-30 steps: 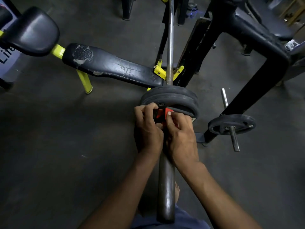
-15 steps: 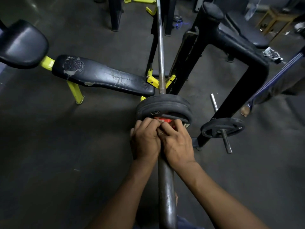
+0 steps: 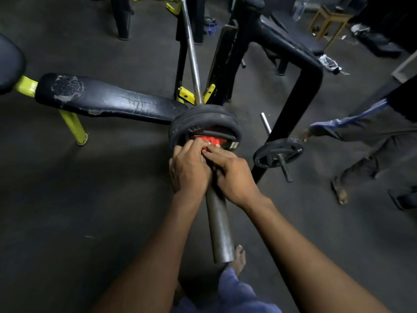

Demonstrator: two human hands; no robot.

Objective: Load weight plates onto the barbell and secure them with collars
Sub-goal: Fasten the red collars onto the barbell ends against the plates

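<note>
A steel barbell [image 3: 220,227] runs from the rack hooks toward me, its thick sleeve ending near my foot. Black weight plates [image 3: 204,119] sit on the sleeve, close together. A red and black collar [image 3: 208,140] is on the sleeve, pressed against the outer plate. My left hand [image 3: 189,168] and my right hand [image 3: 232,175] are side by side over the sleeve, their fingers curled round the collar. Most of the collar is hidden under my fingers.
A worn black bench [image 3: 108,99] on yellow legs lies to the left. The black rack frame [image 3: 293,71] stands right of the bar, with a small plate [image 3: 278,152] on a storage peg. Another person's legs [image 3: 374,154] stand at the right. A wooden stool [image 3: 327,21] is far back.
The collar has slid up against the outer plate and both hands have closed over it. The camera has tilted, and another person has come further into view on the right.
</note>
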